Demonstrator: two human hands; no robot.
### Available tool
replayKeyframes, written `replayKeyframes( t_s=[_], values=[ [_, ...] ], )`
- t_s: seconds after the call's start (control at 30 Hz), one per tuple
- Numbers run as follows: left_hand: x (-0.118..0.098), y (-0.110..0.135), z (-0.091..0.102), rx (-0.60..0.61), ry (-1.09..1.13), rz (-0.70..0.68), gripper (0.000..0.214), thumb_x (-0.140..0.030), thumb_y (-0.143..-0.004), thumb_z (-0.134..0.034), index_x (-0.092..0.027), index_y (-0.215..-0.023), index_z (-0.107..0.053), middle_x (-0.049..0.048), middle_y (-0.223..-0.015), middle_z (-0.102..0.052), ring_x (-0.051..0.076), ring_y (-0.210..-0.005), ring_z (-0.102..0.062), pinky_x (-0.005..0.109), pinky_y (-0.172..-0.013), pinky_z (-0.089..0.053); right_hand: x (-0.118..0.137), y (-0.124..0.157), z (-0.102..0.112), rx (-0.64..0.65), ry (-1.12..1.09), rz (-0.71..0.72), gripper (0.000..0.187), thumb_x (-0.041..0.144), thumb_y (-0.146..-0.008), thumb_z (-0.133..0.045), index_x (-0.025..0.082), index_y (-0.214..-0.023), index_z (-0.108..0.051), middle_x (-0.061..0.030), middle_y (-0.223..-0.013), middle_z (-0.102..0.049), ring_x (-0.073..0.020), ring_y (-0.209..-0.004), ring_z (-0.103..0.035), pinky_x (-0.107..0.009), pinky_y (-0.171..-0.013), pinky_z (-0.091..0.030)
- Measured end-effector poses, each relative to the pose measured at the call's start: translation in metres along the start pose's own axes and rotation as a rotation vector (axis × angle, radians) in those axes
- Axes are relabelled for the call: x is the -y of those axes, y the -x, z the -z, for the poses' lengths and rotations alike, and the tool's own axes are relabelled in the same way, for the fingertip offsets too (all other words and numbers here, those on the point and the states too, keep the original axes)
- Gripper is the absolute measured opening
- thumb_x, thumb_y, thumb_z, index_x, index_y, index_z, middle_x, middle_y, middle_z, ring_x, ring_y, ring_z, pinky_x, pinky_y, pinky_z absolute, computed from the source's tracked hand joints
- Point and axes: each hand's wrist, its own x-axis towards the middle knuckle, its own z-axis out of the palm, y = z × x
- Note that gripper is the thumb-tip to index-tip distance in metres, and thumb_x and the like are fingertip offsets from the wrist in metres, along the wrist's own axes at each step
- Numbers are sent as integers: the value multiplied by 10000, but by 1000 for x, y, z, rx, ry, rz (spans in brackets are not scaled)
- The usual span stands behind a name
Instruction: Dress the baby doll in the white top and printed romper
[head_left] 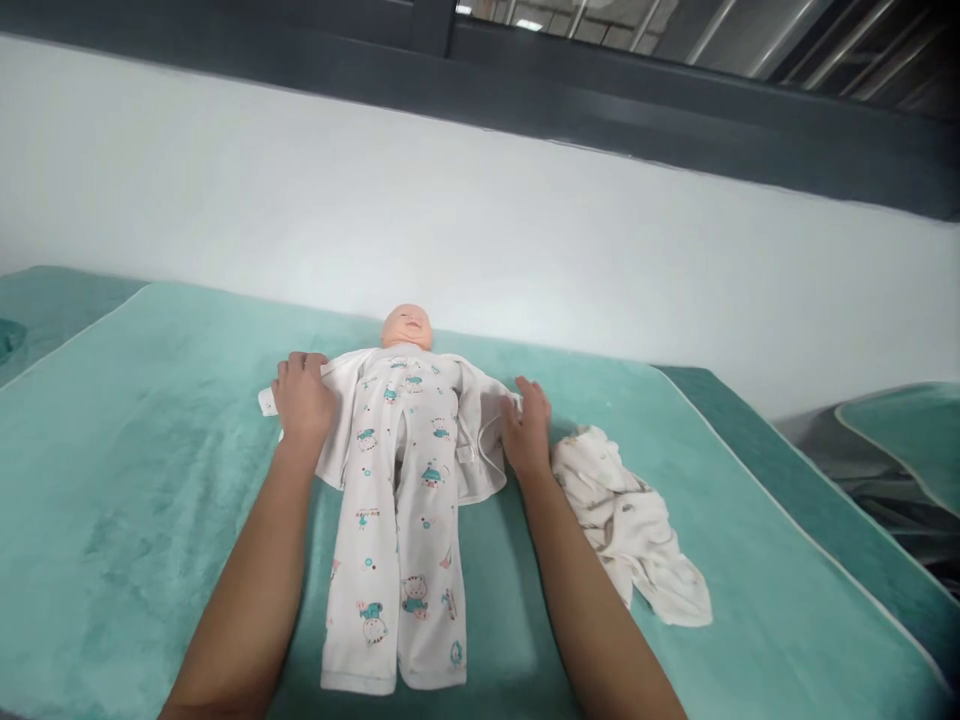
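Note:
A baby doll lies on its back; its head (407,327) shows at the far end. White printed baby trousers (430,520) with animal pictures lie over its front, legs towards me. Under them spreads a white baby shirt (480,465), its sleeves out to both sides. My left hand (304,400) has its fingers curled over the sleeve at the left, and a cuff end sticks out beyond them. At the right, my right hand (529,425) holds the other sleeve's end between thumb and fingers. The doll's arms and body are hidden by the clothes.
A crumpled white printed cloth (630,520) lies beside my right forearm. Everything rests on a green plush cover (165,480) with pale piping. A white wall (480,230) stands behind, below a dark window frame (525,80). More green fabric (911,440) lies at the right.

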Motion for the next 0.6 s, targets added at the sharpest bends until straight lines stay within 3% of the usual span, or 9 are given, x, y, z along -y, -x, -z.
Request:
replayKeyframes(
  t_s=[0.13, 0.23, 0.33, 0.43, 0.5, 0.6],
  values=[
    [-9, 0, -9, -24, 114, -186, 367, -137, -941, -423, -227, -1198, -669, 128, -1304, -627, 330, -1237, -523, 461, -969, -419, -29, 3, 24, -95, 34, -111, 552, 483, -930, -451, 113, -1323, -567, -240, -1410, -568, -345, -1389, -446, -608, -1166, -321],
    [-13, -1, -17, 32, 161, -367, 366, -226, -998, -410, -259, -1258, -665, 100, -1389, -610, 296, -1335, -484, 445, -1067, -377, -11, -3, 26, -74, 30, -64, 539, 466, -932, -456, 124, -1336, -557, -221, -1407, -574, -328, -1342, -494, -582, -1150, -355],
    [-14, -5, -23, 84, 159, -418, 427, -248, -1026, -357, -290, -1353, -628, 94, -1406, -619, 286, -1344, -495, 457, -1097, -350, 32, -17, 10, 72, 24, 66, 471, 383, -973, -419, 178, -1376, -550, -155, -1449, -567, -283, -1360, -492, -503, -1151, -381],
    [-13, -9, -25, 102, 171, -367, 433, -325, -1042, -352, -302, -1387, -612, 93, -1356, -661, 291, -1256, -565, 469, -1092, -344, 71, -35, -18, 271, 43, 212, 423, 265, -994, -378, 188, -1352, -590, -113, -1409, -614, -251, -1330, -519, -417, -1135, -389],
    [-13, -12, -26, 100, 199, -338, 426, -383, -1041, -374, -293, -1375, -623, 87, -1346, -674, 287, -1244, -579, 456, -1089, -344, 84, -46, -36, 345, 58, 233, 418, 199, -1001, -347, 180, -1319, -619, -93, -1339, -665, -233, -1257, -568, -385, -1093, -408],
    [-14, -14, -27, 113, 175, -312, 409, -398, -1019, -430, -278, -1348, -641, 89, -1340, -682, 296, -1240, -586, 451, -1082, -345, 83, -56, -51, 356, 98, 180, 416, 174, -1005, -335, 177, -1269, -657, -97, -1204, -723, -247, -1120, -628, -401, -1005, -437]
  ],
)
